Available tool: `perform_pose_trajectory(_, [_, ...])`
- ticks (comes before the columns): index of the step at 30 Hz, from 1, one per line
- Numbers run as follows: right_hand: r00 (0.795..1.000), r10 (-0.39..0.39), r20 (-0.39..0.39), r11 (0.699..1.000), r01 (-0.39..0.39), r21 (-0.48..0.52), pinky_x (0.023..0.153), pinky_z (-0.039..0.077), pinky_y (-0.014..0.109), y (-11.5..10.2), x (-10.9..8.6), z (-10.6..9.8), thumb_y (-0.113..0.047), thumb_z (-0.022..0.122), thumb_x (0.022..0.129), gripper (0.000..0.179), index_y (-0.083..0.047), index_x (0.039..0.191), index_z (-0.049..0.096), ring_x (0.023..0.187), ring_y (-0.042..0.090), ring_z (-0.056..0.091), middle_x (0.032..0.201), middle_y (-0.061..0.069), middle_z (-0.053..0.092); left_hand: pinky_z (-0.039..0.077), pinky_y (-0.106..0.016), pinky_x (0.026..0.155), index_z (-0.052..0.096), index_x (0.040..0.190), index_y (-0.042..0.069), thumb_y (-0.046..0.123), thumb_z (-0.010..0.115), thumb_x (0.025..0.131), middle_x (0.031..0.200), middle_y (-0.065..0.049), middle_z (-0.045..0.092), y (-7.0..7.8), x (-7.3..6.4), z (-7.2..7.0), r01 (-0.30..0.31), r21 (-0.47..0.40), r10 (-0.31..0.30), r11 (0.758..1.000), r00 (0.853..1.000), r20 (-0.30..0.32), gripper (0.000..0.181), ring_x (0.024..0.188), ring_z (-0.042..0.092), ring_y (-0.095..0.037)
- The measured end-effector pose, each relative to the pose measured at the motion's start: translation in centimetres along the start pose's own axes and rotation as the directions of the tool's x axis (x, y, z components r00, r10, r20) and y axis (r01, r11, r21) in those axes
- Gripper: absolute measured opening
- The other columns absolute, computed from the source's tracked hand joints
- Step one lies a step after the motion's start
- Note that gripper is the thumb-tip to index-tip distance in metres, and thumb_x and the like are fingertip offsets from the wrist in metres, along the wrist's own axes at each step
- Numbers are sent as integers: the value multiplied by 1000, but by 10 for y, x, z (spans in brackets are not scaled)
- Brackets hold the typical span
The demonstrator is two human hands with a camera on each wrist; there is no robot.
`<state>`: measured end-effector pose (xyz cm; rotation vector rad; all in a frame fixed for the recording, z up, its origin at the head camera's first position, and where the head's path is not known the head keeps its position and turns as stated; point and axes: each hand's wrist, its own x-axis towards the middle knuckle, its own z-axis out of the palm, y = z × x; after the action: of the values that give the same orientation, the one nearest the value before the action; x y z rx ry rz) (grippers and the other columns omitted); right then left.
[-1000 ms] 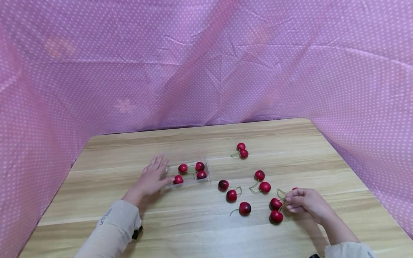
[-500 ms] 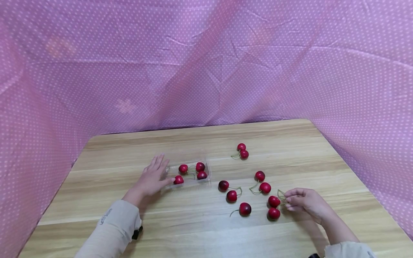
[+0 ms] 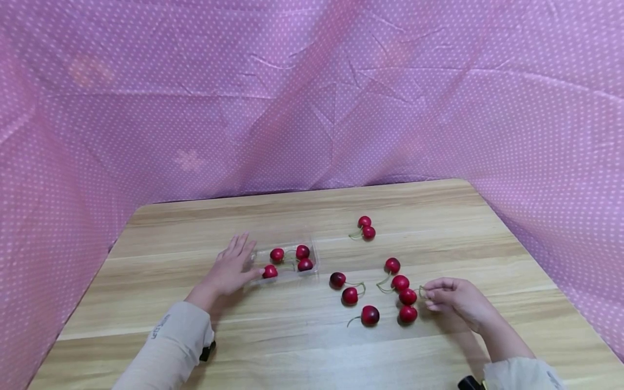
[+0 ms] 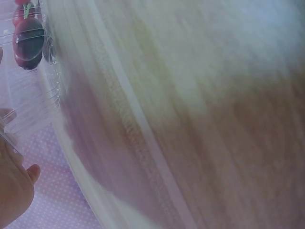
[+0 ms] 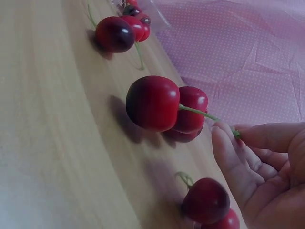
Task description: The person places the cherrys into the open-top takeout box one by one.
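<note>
A pinch of thumb and fingertips in my right hand [image 3: 457,300] holds the green stem [image 5: 202,113] of a pair of red cherries [image 3: 407,314]. In the right wrist view the held cherries [image 5: 152,103] hang just over the table. My left hand [image 3: 226,273] lies with straight fingers at the left side of a clear plastic box [image 3: 287,274], its thumb by the front edge. Inside the box are several cherries [image 3: 303,252]. The left wrist view catches only part of that hand [image 4: 14,191] and one end of the box.
Left of the right hand lie stemmed cherry pairs [image 3: 350,296] and a single cherry [image 3: 370,316]. Another pair [image 3: 368,233] is farther back. More cherries [image 5: 206,200] sit below the right hand in its wrist view. A pink dotted cloth [image 3: 312,108] hangs behind the wooden table [image 3: 195,222].
My right hand has moved slightly left and away from me, carrying the cherry pair close to the loose cherries in the middle. The left hand and the box have stayed in place.
</note>
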<state>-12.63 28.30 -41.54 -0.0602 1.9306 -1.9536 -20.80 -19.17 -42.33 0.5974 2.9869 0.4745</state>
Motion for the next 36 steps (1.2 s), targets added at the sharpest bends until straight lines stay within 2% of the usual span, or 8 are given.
perform_pose_trajectory(5, [999,-13,-48,999,11,-35,70,49,28,-7,4,4,1,51,83,25,19,100,49,76,18,61,85,9,62,10,-55,97,18,137,6,54,45,81,143,-14,-2,0,-1,1,0,2,0,1000,1000,3,79,127,-2,-35])
perform_pose_trajectory(8, [997,-18,-75,1000,17,-24,70,49,27,-12,8,7,1,52,83,25,18,101,49,75,17,61,84,9,62,10,-55,97,17,138,6,55,43,81,143,-13,-2,1,-1,0,0,4,0,1000,1000,6,79,128,-3,-34])
perform_pose_trajectory(20, [989,-65,-135,987,83,136,70,49,28,-15,23,23,4,53,81,12,4,90,60,74,16,62,79,6,63,10,-55,97,17,138,6,52,45,83,143,-14,-2,2,0,0,-7,21,7,1000,1000,12,77,128,-5,-33])
perform_pose_trajectory(25, [985,-81,-152,972,112,206,70,49,28,-15,28,29,6,52,81,15,-4,83,62,72,17,62,79,7,63,10,-54,98,17,138,6,52,45,82,143,-14,-3,3,1,-1,-9,19,8,1000,1000,14,77,128,-4,-33])
perform_pose_trajectory(31, [980,-85,-178,961,128,243,69,49,27,-18,38,39,6,53,81,13,0,87,62,72,18,63,80,7,63,9,-53,98,16,138,6,51,45,83,143,-14,-2,4,1,-3,-4,21,4,1000,1000,22,77,128,-4,-33])
perform_pose_trajectory(36, [980,-83,-181,961,127,246,71,49,28,-22,47,47,4,56,80,13,-4,86,63,74,19,63,79,7,64,9,-53,98,16,138,6,51,45,82,143,-13,-3,4,0,-2,3,23,-4,1000,1000,23,77,128,-5,-32])
